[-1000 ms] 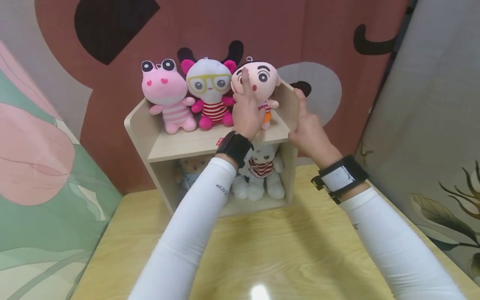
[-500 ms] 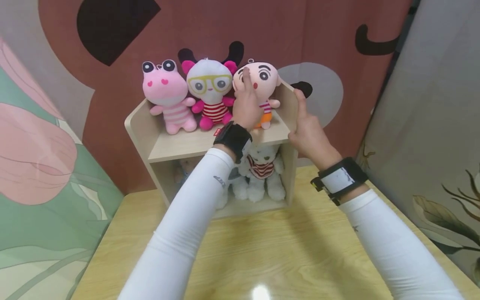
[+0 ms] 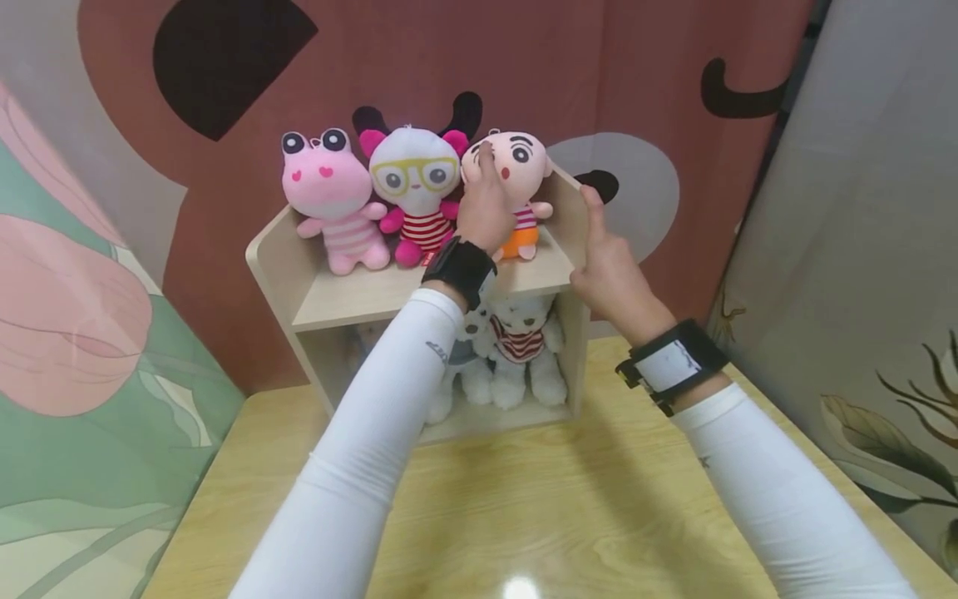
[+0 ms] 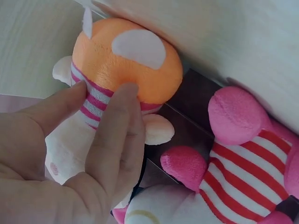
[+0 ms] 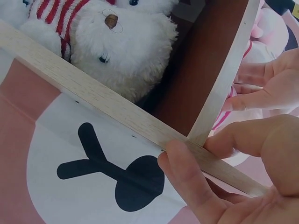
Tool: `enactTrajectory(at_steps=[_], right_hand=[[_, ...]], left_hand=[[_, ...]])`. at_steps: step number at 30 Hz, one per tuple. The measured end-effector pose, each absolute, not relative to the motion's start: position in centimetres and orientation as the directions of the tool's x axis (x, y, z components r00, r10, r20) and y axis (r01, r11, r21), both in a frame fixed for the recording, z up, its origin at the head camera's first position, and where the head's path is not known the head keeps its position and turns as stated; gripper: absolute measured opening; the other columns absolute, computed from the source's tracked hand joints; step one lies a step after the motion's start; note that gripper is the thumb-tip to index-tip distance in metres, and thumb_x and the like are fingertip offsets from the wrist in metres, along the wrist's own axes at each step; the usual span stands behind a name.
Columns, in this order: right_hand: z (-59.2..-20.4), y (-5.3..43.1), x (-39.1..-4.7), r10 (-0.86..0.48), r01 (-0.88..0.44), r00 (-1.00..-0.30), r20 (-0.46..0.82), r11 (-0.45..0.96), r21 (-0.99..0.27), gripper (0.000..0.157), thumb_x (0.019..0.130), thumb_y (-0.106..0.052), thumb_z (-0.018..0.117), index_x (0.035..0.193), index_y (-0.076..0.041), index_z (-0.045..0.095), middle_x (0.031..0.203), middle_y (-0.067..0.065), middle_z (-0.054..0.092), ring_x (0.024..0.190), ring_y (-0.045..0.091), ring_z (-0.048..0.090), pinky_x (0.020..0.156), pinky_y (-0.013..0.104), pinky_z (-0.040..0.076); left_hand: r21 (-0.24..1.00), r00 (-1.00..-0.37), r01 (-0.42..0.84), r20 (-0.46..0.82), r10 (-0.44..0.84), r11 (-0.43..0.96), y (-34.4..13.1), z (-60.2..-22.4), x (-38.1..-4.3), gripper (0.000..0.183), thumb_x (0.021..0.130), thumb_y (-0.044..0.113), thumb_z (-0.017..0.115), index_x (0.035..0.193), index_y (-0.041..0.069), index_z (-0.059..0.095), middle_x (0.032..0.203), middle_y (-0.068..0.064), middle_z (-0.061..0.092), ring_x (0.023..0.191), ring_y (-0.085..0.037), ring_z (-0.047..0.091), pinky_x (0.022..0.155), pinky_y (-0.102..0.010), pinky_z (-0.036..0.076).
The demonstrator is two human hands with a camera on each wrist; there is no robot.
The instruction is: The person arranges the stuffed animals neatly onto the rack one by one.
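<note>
A boy-like plush doll (image 3: 529,162) with thick eyebrows, a striped shirt and orange shorts sits at the right end of a small wooden shelf's (image 3: 359,304) top board. My left hand (image 3: 486,212) is in front of it; in the left wrist view the thumb and straight fingers (image 4: 110,144) press on its shirt and shorts. My right hand (image 3: 617,279) grips the shelf's right side panel, thumb on one face and fingers on the other, as the right wrist view shows. Beside the doll sit a plush with yellow glasses (image 3: 415,170) and a pink frog-like plush (image 3: 329,187).
In the lower compartment sit white plush bears, one with a red-striped scarf (image 3: 518,341); my left forearm hides part of it. The shelf stands on a wooden table (image 3: 509,507) before a printed curtain (image 3: 644,50).
The doll's orange shorts show more fully beside my left hand, which has shifted slightly left. My right hand keeps its grip on the panel. The whole head view has shifted slightly.
</note>
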State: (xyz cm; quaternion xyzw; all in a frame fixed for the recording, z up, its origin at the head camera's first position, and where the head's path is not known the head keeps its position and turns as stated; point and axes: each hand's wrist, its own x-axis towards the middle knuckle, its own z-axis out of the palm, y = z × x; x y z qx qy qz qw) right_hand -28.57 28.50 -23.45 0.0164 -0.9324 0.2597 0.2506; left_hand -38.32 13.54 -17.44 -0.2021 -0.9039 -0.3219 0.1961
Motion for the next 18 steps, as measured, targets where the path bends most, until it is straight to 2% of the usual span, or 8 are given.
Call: enactTrajectory(at_steps=[6, 9, 12, 13, 15, 18], right_hand=[[-23.5, 28.3, -28.6, 0.105, -0.148, -0.877, 0.469, 0.868, -0.473, 0.103, 0.082, 0.011, 0.059, 0.157, -0.024, -0.003, 0.078, 0.022, 0.058, 0.065, 0.035, 0.060, 0.050, 0.037, 0.044], [-23.6, 28.1, -28.6, 0.102, -0.153, -0.878, 0.467, 0.866, -0.476, 0.103, 0.082, 0.011, 0.059, 0.157, -0.024, -0.003, 0.078, 0.022, 0.058, 0.064, 0.035, 0.061, 0.050, 0.036, 0.044], [-23.7, 28.2, -28.7, 0.096, -0.159, -0.879, 0.467, 0.864, -0.478, 0.103, 0.082, 0.010, 0.059, 0.157, -0.024, -0.003, 0.077, 0.021, 0.058, 0.063, 0.035, 0.061, 0.050, 0.036, 0.044], [-23.7, 28.2, -28.7, 0.094, -0.161, -0.878, 0.469, 0.864, -0.476, 0.103, 0.082, 0.010, 0.059, 0.157, -0.024, -0.004, 0.076, 0.021, 0.058, 0.063, 0.034, 0.060, 0.050, 0.036, 0.044], [-23.7, 28.3, -28.8, 0.090, -0.168, -0.872, 0.482, 0.868, -0.466, 0.103, 0.081, 0.011, 0.059, 0.157, -0.024, -0.003, 0.074, 0.021, 0.057, 0.061, 0.034, 0.059, 0.049, 0.037, 0.043], [-23.8, 28.6, -28.7, 0.078, -0.189, -0.856, 0.511, 0.873, -0.450, 0.103, 0.080, 0.012, 0.058, 0.157, -0.021, -0.002, 0.071, 0.021, 0.057, 0.058, 0.033, 0.056, 0.050, 0.038, 0.042]], left_hand=[[0.512, -0.846, 0.488, 0.477, 0.239, 0.707, 13.6, -17.5, -38.7, 0.092, 0.088, -0.004, 0.063, 0.159, 0.013, 0.007, 0.153, -0.020, 0.036, 0.111, -0.031, 0.062, 0.094, -0.034, 0.054], [0.516, -0.851, 0.474, 0.475, 0.222, 0.714, 13.7, -17.6, -38.5, 0.097, 0.087, -0.004, 0.066, 0.159, 0.012, 0.003, 0.153, -0.022, 0.035, 0.118, -0.033, 0.057, 0.094, -0.035, 0.054], [0.506, -0.859, 0.453, 0.468, 0.207, 0.734, 13.9, -17.7, -37.7, 0.095, 0.086, -0.002, 0.067, 0.157, 0.008, 0.005, 0.145, -0.026, 0.038, 0.120, -0.034, 0.052, 0.091, -0.037, 0.055], [0.491, -0.859, 0.451, 0.466, 0.214, 0.745, 14.0, -17.7, -37.3, 0.090, 0.086, 0.000, 0.067, 0.155, 0.005, 0.009, 0.140, -0.027, 0.042, 0.119, -0.034, 0.053, 0.089, -0.037, 0.055], [0.453, -0.851, 0.480, 0.450, 0.272, 0.751, 14.2, -17.8, -36.5, 0.068, 0.088, 0.001, 0.065, 0.146, -0.001, 0.030, 0.127, -0.023, 0.053, 0.105, -0.030, 0.056, 0.081, -0.032, 0.055], [0.395, -0.828, 0.549, 0.381, 0.412, 0.737, 14.5, -18.0, -35.5, 0.029, 0.089, 0.000, 0.060, 0.118, -0.002, 0.059, 0.098, -0.010, 0.059, 0.076, -0.021, 0.052, 0.062, -0.026, 0.045]])
